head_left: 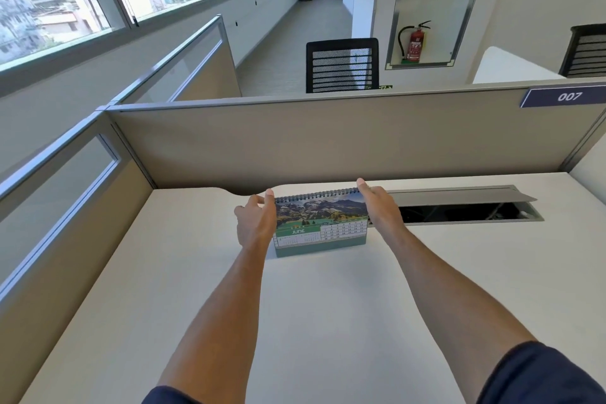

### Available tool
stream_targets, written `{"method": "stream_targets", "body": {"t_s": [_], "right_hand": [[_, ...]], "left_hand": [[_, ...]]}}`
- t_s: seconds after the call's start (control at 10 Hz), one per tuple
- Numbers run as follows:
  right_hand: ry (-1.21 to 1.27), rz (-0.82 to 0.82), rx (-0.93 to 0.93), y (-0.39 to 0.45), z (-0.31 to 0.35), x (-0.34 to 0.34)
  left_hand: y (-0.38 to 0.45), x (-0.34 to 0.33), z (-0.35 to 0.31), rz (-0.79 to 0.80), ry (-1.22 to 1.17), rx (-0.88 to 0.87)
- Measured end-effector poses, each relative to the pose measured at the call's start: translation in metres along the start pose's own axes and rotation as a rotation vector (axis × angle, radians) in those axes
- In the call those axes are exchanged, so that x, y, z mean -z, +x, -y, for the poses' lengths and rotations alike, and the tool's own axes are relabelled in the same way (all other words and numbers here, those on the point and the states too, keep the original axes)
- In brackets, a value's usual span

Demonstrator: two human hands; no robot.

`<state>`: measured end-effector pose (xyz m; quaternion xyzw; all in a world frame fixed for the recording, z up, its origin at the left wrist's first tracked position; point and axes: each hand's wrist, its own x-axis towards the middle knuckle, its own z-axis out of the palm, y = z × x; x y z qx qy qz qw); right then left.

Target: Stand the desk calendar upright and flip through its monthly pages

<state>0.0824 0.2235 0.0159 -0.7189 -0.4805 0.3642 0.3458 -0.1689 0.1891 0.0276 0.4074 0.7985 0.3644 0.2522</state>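
The desk calendar [321, 223] stands upright on the white desk [328, 321], near its far edge. Its facing page shows a mountain photo above a green block reading JUNE, with a spiral binding along the top. My left hand [255, 223] grips the calendar's left edge, thumb up at the top corner. On the other side, my right hand [380, 207] holds the right edge, with a fingertip on the top right corner at the spiral. The pages behind the front one are hidden.
A beige partition [328, 138] labelled 007 rises right behind the calendar. An open cable tray slot [459, 210] with its lid raised lies in the desk just right of my right hand. A second partition [65, 207] runs along the left side.
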Motion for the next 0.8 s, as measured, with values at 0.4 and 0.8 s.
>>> {"method": "stream_targets", "body": {"t_s": [0.4, 0.8], "right_hand": [[-0.5, -0.048, 0.586, -0.017, -0.012, 0.013], [-0.64, -0.21, 0.743, -0.078, -0.088, 0.04]], "left_hand": [[-0.021, 0.0, 0.011, -0.012, 0.49, -0.571], [-0.07, 0.008, 0.055, -0.077, 0.561, -0.782]]}}
